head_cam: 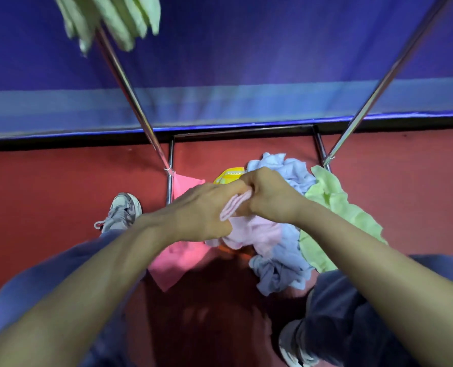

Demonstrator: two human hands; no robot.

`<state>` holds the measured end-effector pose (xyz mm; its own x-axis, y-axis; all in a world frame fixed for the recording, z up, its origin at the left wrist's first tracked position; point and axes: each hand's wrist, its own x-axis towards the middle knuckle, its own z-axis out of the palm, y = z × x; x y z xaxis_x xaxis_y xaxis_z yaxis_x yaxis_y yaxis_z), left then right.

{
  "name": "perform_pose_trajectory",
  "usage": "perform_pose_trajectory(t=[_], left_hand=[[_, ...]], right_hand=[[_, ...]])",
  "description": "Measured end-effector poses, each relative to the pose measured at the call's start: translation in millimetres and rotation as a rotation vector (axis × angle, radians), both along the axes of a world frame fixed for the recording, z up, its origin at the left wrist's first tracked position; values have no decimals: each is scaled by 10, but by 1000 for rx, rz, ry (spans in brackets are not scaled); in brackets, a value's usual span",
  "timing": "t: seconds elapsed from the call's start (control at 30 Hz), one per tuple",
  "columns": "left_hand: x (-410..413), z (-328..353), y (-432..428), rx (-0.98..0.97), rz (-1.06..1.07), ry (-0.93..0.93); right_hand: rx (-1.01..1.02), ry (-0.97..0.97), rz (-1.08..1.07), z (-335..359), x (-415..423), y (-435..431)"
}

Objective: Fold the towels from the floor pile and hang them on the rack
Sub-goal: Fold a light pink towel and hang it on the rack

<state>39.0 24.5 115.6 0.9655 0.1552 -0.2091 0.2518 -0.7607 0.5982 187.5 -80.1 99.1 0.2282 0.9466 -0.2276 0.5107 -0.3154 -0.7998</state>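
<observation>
Towel (232, 207) between left grip (201, 211), right grip (271, 197)

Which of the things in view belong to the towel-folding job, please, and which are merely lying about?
In the job: pale pink towel, gripped by left hand and right hand; floor pile; rack; green towels hung on it.
Just there: blue cloth backdrop; shoes; red floor.

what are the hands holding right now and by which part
The left hand and right hand both pinch the pale pink towel at its bunched upper edge; the rest hangs below.
</observation>
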Motion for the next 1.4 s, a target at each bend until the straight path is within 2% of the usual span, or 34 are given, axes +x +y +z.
perform_pose_trajectory(t=[0.1, 0.2, 0.3, 0.4, 0.43, 0.5, 0.53, 0.63, 0.8, 0.93, 1.03, 1.1, 1.2, 1.4], left_hand=[[-3, 382, -62, 58, 15, -47], [-4, 949, -26, 45, 99, -147], [-24, 1705, -20, 110, 128, -203], [-33, 2611, -162, 270, 155, -311], [-40, 2901, -239, 235, 220, -404], [-63, 3328, -350, 44, 337, -598], [-85, 3461, -412, -9, 358, -619], [-205, 3653, -542, 99, 363, -571], [-328, 3836, -707, 115, 379, -709], [-343, 3907, -824, 30, 465, -834], [-351, 3965, -906, -75, 459, -888], [-377, 4001, -934, -132, 456, -917], [-422, 4040, -980, -165, 452, -898], [-491, 4113, -1011, -300, 477, -924]], right_hand=[[66, 117, -213, 211, -54, -163], [170, 124, -361, 730, -78, -311], [282, -31, -381, 1521, -121, -412], [477, -307, -351, 2457, -229, -515], [598, -363, -390, 2739, -279, -549], [834, -382, -493, 3178, -371, -602], [869, -412, -501, 3314, -399, -612], [765, -501, -416, 3537, -432, -678], [823, -504, -399, 3697, -452, -848], [847, -349, -415, 3817, -494, -920], [861, -82, -352, 3924, -544, -975], [788, 81, -280, 3908, -571, -1036], [614, 171, -191, 3684, -635, -1074], [516, 308, -226, 3044, -766, -1053]])
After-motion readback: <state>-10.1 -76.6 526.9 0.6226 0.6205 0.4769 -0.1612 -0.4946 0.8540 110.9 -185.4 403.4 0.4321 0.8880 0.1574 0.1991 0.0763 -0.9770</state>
